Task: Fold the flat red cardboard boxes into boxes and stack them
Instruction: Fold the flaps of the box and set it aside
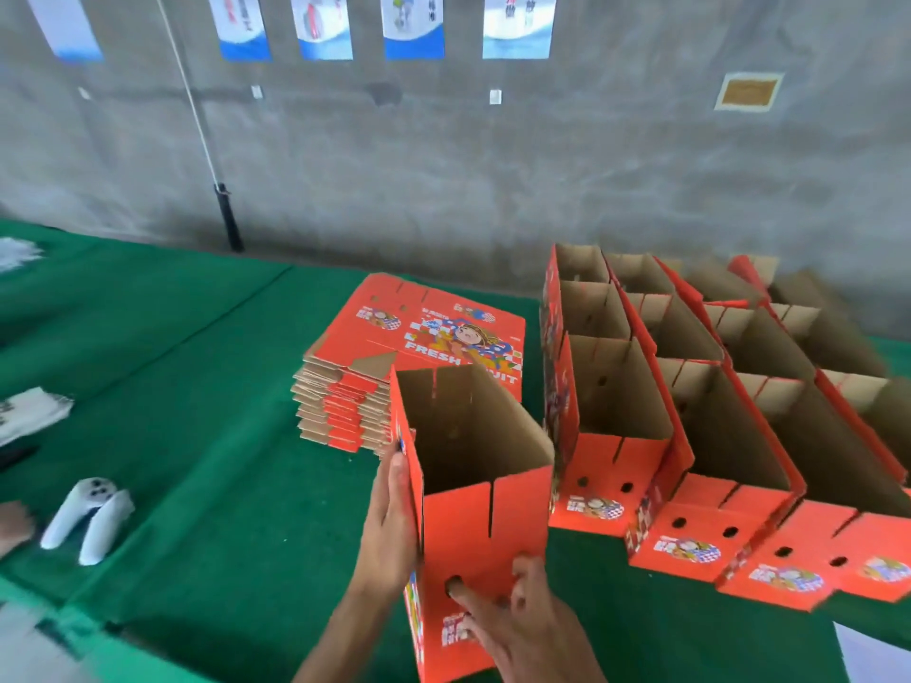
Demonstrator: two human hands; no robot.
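Standing upright on the green-covered table (222,411), an opened red cardboard box (485,515) is steadied by the flat left hand (392,525) and the spread-fingered right hand (527,618).

Both hands (394,515) (522,618) press an opened red box (485,525) upright.

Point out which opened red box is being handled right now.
The open box nearest the camera, in front of the flat stack: the left hand and right hand are on it; the others stand untouched.
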